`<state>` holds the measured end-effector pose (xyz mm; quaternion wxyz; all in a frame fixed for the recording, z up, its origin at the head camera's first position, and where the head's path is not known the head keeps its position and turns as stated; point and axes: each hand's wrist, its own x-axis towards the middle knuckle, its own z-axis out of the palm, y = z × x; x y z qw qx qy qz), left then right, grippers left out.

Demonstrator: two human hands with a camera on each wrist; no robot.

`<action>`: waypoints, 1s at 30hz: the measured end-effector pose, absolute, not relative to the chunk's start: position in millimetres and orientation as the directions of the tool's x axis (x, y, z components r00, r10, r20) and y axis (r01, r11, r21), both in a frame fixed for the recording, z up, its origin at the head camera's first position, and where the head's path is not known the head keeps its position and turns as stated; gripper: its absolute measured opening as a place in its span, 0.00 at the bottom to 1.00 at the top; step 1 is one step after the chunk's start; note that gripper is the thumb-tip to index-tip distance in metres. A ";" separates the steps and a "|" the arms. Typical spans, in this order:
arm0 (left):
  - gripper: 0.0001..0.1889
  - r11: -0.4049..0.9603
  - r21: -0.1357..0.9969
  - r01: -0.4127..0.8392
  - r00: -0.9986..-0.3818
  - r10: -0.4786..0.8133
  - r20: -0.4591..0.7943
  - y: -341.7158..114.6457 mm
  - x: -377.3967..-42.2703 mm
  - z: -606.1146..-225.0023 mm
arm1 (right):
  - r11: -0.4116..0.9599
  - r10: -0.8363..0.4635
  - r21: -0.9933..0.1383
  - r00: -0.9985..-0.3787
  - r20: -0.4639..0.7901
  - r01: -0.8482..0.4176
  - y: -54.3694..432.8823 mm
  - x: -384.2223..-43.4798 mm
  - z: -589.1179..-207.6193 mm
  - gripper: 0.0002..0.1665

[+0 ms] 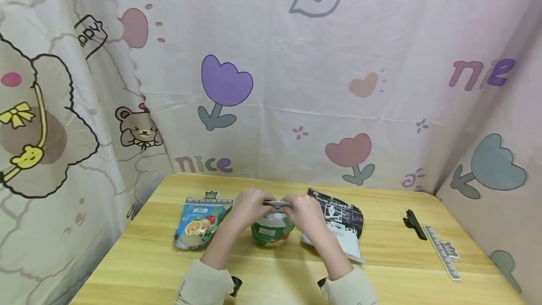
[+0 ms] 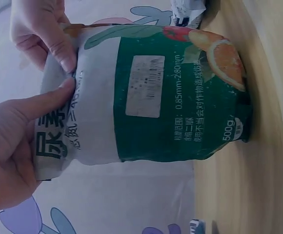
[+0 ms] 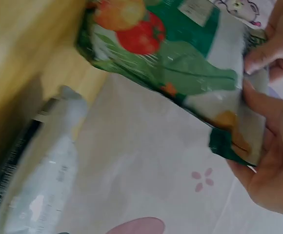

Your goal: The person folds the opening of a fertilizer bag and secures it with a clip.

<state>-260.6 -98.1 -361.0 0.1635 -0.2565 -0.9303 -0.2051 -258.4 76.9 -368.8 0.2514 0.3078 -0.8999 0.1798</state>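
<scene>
Hands (image 1: 251, 207) in a pinch on top edge of green bag (image 2: 171, 97), open tabletop (image 1: 277, 280) between sleeves (image 1: 203, 285).

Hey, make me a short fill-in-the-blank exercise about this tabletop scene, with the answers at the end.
1. The left hand and right hand grip the green and white bag at its ____, not its base.
2. The upper part of the fruit-printed pouch is coloured ____.
3. In the head view, the black clip lies on the table's ____ side.
4. The weight printed on the gripped bag reads ____.

Missing words: top; blue; right; 500g.
</scene>
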 end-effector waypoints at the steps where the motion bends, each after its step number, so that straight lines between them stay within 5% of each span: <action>1: 0.06 0.794 0.302 0.527 -0.823 0.388 0.416 -97.4 -260.6 -361.9 | 0.750 -0.447 -0.158 -0.668 0.595 -0.642 76.1 -258.7 -371.3 0.06; 8: 0.05 0.810 0.315 0.495 -0.823 0.321 0.468 -95.2 -261.5 -362.5 | 0.773 -0.335 -0.135 -0.579 0.743 -0.620 72.8 -261.0 -381.1 0.05; 15: 0.05 0.800 0.305 0.516 -0.805 0.332 0.492 -96.3 -261.9 -366.1 | 0.780 -0.364 -0.056 -0.524 0.770 -0.624 75.3 -263.1 -386.1 0.05; 25: 0.07 0.739 0.279 0.614 -0.730 0.397 0.556 -102.8 -258.8 -376.6 | 0.760 -0.432 -0.058 -0.569 0.700 -0.647 79.6 -258.4 -391.3 0.05; 30: 0.09 0.785 0.237 0.573 -0.725 0.350 0.594 -99.2 -256.7 -380.3 | 0.785 -0.377 -0.021 -0.504 0.777 -0.619 74.9 -260.6 -396.2 0.06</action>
